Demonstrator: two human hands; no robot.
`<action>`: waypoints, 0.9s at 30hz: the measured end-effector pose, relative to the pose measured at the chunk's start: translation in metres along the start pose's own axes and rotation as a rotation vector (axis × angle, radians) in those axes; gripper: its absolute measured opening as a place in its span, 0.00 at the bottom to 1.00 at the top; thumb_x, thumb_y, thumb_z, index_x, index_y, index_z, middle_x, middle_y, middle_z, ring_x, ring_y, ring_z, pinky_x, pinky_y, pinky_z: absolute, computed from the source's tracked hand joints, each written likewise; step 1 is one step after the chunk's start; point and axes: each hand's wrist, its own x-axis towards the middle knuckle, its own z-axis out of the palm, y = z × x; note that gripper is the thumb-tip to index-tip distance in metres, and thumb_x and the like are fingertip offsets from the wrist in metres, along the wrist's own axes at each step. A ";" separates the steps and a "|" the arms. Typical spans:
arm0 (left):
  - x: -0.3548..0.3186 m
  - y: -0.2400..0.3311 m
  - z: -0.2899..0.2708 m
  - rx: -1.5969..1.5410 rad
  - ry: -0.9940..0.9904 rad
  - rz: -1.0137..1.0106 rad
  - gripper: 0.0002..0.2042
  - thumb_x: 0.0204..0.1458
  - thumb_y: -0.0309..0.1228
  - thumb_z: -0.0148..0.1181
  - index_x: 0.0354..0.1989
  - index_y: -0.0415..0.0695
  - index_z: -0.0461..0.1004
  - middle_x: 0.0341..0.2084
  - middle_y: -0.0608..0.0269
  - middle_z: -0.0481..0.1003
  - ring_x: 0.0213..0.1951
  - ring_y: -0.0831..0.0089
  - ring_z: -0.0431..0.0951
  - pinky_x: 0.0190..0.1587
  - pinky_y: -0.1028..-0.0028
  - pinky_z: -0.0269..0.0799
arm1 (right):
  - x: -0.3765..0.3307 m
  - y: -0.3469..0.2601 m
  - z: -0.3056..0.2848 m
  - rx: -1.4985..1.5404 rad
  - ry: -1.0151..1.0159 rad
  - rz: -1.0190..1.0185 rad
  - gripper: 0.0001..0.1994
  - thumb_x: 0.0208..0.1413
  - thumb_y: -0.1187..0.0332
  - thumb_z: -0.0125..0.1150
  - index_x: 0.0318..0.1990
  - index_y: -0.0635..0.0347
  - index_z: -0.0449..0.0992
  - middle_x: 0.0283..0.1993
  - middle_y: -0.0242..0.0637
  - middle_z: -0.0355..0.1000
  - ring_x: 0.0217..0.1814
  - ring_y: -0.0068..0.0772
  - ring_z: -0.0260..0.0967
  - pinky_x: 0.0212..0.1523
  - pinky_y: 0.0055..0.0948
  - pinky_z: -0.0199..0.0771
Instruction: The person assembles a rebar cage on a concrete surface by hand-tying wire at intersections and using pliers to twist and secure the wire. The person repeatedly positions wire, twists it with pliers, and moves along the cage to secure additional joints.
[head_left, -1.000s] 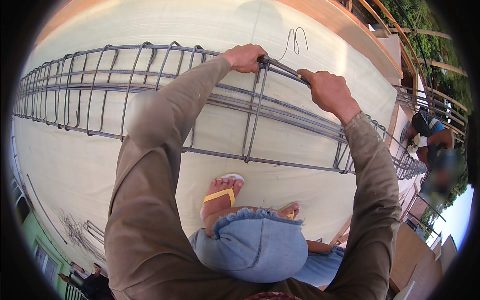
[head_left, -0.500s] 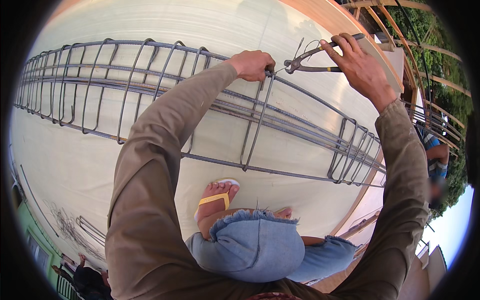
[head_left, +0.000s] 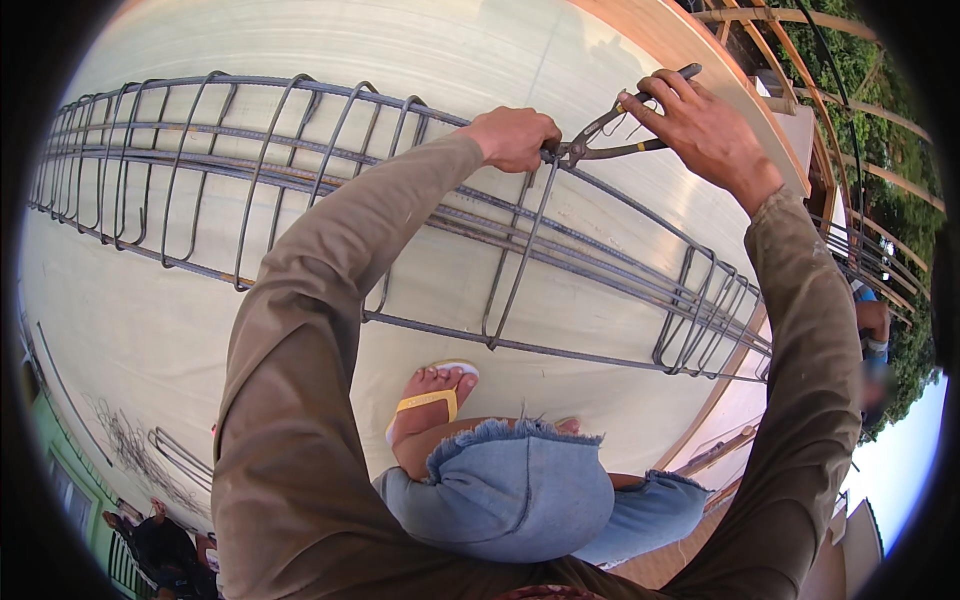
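Note:
A long cage of steel rebar (head_left: 524, 250) with bent stirrups stretches across in front of me. My left hand (head_left: 515, 139) is closed around the cage's far top bar, beside the corner of one stirrup; its fingertips are partly hidden. In my right hand (head_left: 705, 130) is a pair of pincers (head_left: 573, 151), with dark handles spread apart. The pincers' jaws meet the bar at that stirrup corner, right beside my left fingers. A thin tie wire (head_left: 633, 130) curls near the handles, under my right fingers.
Pale sheeting (head_left: 300, 400) lies beneath the cage and my sandalled foot (head_left: 430, 400). A wooden edge (head_left: 740, 90) runs along the far right. Loose wire (head_left: 140, 450) and bent bars (head_left: 180, 455) lie lower left. Other people are at the lower left (head_left: 165, 545) and right edge (head_left: 872, 325).
The pincers have moved left and slightly down, their jaws now against the bar at the stirrup corner. My right hand came along; my left hand shifted slightly right, still gripping the bar.

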 end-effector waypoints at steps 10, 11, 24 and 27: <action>0.000 0.001 0.000 0.024 -0.008 -0.010 0.19 0.48 0.23 0.56 0.51 0.47 0.80 0.40 0.54 0.82 0.41 0.53 0.83 0.45 0.56 0.79 | 0.008 0.007 0.002 0.123 -0.097 0.046 0.13 0.62 0.71 0.55 0.53 0.51 0.76 0.48 0.34 0.69 0.56 0.33 0.70 0.49 0.33 0.79; 0.000 0.001 0.000 0.028 -0.007 -0.010 0.19 0.48 0.23 0.56 0.51 0.47 0.80 0.40 0.54 0.82 0.41 0.53 0.83 0.45 0.56 0.79 | 0.010 0.007 0.002 0.121 -0.086 0.050 0.12 0.62 0.71 0.55 0.51 0.51 0.76 0.47 0.34 0.70 0.55 0.34 0.71 0.49 0.33 0.79; 0.006 -0.005 0.000 -0.108 -0.013 -0.023 0.17 0.46 0.26 0.64 0.47 0.41 0.81 0.40 0.50 0.82 0.45 0.52 0.82 0.48 0.58 0.77 | 0.043 0.017 -0.003 0.417 -0.677 0.228 0.14 0.54 0.61 0.73 0.42 0.57 0.79 0.33 0.36 0.80 0.35 0.36 0.80 0.38 0.42 0.78; 0.007 -0.005 0.001 -0.102 -0.031 -0.039 0.18 0.46 0.25 0.64 0.49 0.41 0.81 0.40 0.50 0.82 0.45 0.53 0.81 0.49 0.59 0.77 | 0.038 0.019 -0.008 0.731 -0.869 0.388 0.13 0.50 0.65 0.74 0.37 0.63 0.80 0.27 0.38 0.76 0.25 0.33 0.75 0.24 0.36 0.73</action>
